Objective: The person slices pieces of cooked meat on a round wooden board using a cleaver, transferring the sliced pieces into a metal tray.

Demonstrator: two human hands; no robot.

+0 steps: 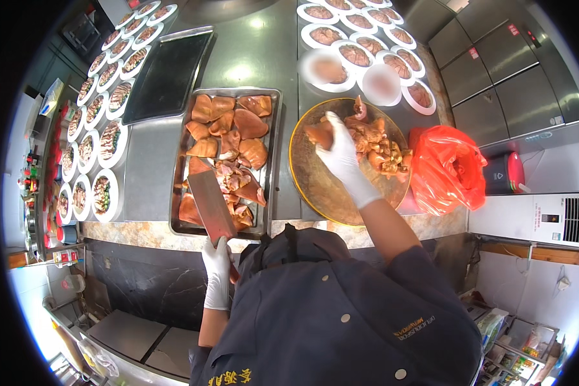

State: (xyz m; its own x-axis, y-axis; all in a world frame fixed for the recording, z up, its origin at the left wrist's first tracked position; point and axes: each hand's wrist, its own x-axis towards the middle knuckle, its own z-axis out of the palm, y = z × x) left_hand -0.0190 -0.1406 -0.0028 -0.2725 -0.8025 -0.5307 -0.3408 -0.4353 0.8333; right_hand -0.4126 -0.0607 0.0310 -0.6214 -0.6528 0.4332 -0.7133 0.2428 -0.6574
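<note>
My gloved left hand [217, 264] grips the handle of a cleaver [211, 205], whose broad blade slants over the near-left part of a metal tray [276, 130]. In that tray lie several pieces of brown cooked meat [251, 124], with smaller offcuts at the near end. On a round chopping board [313, 178] with a yellow rim, my gloved right hand [342, 147] has its fingers around a piece of brown meat [320, 134]. Beside it, on the board's right half, sits a heap of cut meat [383, 149].
A dark, shallow tray [169, 72] stands at the left. White plates of sliced meat [110, 140] line the counter's left side, and more plates of meat [354, 54] fill the far right. A red plastic bag [444, 169] touches the board's right side. Metal cabinets [502, 72] stand beyond.
</note>
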